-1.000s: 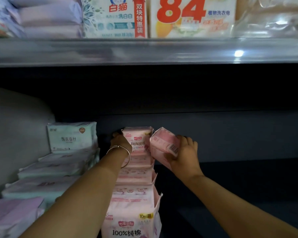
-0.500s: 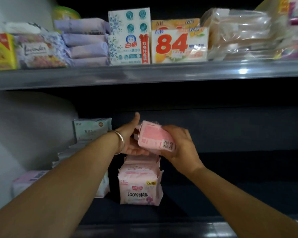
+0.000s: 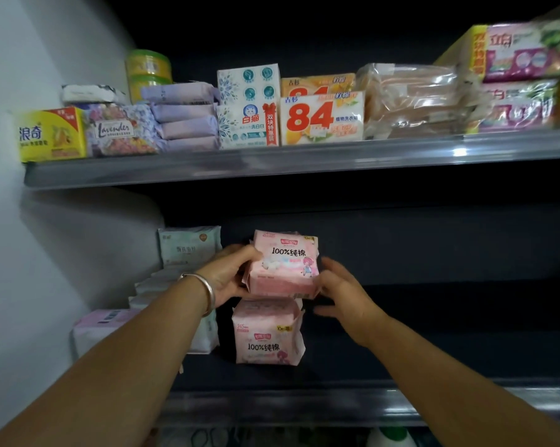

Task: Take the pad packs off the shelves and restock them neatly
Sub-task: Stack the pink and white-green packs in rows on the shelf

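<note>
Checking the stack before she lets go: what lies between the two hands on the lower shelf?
In the head view, the top pink pad pack lies between the left hand gripping it and the open right hand.

Two bare forearms without sleeves, plain silver bangle (image 3: 204,293) round the left wrist, no rings visible

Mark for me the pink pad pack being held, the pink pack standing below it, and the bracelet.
held pink pad pack (image 3: 285,264): head view, middle of its printed front.
lower pink pack (image 3: 267,337): head view, centre of its front face.
bracelet (image 3: 206,290): head view, metal band at the left wrist.
</note>
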